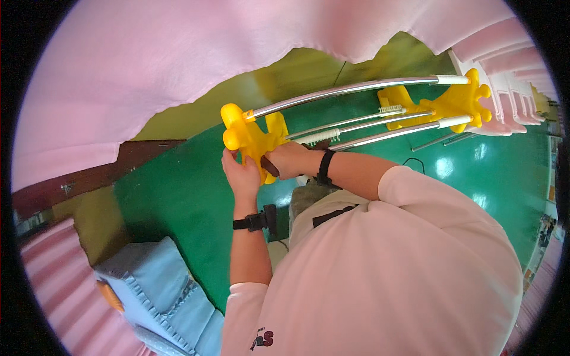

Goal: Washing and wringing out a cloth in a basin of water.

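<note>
Both the left hand and right hand close around the yellow plastic end bracket of the metal-railed drying rack, whose long unsupported far end could sag or twist loose.

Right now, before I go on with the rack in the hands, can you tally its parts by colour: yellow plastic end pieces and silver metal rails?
Yellow plastic end pieces: 2 (near, far)
Silver metal rails: 4 (top one)
Total: 6
Left hand and right hand both grip the near piece.
</note>
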`<state>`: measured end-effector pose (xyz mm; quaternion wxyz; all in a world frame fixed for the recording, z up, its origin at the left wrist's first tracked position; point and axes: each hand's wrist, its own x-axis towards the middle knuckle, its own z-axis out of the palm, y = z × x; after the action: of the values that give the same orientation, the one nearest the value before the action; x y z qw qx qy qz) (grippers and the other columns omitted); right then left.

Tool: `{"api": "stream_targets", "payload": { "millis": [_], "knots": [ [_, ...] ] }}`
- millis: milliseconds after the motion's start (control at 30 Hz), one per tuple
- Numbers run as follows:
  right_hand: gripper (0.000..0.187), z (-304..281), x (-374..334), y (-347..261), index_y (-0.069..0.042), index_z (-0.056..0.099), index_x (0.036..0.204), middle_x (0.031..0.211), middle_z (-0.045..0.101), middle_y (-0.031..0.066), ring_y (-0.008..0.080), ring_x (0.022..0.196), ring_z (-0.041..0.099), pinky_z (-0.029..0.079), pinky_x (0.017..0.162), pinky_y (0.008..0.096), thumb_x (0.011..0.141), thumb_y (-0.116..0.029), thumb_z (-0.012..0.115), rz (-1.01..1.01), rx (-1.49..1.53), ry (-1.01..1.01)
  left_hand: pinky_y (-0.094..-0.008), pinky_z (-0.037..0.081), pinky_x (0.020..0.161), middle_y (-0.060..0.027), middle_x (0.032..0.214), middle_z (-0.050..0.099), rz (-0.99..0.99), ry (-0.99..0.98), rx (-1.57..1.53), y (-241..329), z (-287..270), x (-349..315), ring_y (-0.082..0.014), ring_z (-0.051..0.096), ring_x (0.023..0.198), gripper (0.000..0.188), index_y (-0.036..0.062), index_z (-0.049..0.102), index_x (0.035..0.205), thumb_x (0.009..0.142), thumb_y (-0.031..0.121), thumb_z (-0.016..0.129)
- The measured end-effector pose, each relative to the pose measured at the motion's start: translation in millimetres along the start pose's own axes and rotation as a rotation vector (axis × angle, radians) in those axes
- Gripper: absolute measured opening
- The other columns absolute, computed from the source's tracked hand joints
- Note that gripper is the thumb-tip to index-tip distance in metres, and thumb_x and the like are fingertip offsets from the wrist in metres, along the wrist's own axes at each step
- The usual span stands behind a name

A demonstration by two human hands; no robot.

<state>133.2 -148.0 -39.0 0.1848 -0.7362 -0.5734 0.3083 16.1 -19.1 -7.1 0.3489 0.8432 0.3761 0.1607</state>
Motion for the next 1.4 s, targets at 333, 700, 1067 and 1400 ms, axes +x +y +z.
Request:
{"api": "stream_targets", "payload": {
  "millis": [333,700,1067,1400],
  "knots": [
    [0.018,-24,-53,34,-0.004,0.07,0.085,0.084,0.072,0.018,0.036,0.083,0.072,0.057,0.07,0.0481,0.073,-0.017,0.073,0.048,0.075,0.081,-0.0427,0.047,0.097,-0.0198,0.117,0.064,-0.115,0.011,-0.021,-19,6,9,-0.032,0.061,0.11,0.041,-0.0034,0.059,0.122,0.086,0.014,0.071],
    [0.031,-131,-291,199,-0.014,0.065,0.112,0.095,0.069,0.0157,0.039,0.087,0.068,0.056,0.074,0.0497,0.081,-0.019,0.068,0.337,-0.17,-0.044,-0.0336,0.052,0.086,-0.0135,0.116,0.066,-0.303,0.046,-0.224,-24,-4,5,-0.0208,0.064,0.102,0.037,-0.0054,0.061,0.121,0.088,0.009,0.07],
    [0.038,-133,-354,253,-0.009,0.06,0.098,0.083,0.069,0.0169,0.0375,0.084,0.069,0.055,0.075,0.0496,0.066,-0.02,0.078,0.448,-0.323,0.089,-0.0334,0.053,0.085,-0.0126,0.112,0.067,-0.296,0.029,-0.401,-13,0,2,-0.0198,0.065,0.099,0.031,-0.0036,0.061,0.118,0.09,0.007,0.066],
    [0.026,-76,-207,131,-0.01,0.064,0.102,0.084,0.069,0.0201,0.0405,0.081,0.068,0.055,0.073,0.0532,0.078,-0.019,0.069,0.389,-0.255,0.083,-0.0391,0.053,0.088,-0.0169,0.114,0.064,-0.182,-0.083,-0.332,-28,12,1,-0.0273,0.065,0.099,0.035,-0.0019,0.059,0.123,0.09,0.008,0.063]
  ]
}}
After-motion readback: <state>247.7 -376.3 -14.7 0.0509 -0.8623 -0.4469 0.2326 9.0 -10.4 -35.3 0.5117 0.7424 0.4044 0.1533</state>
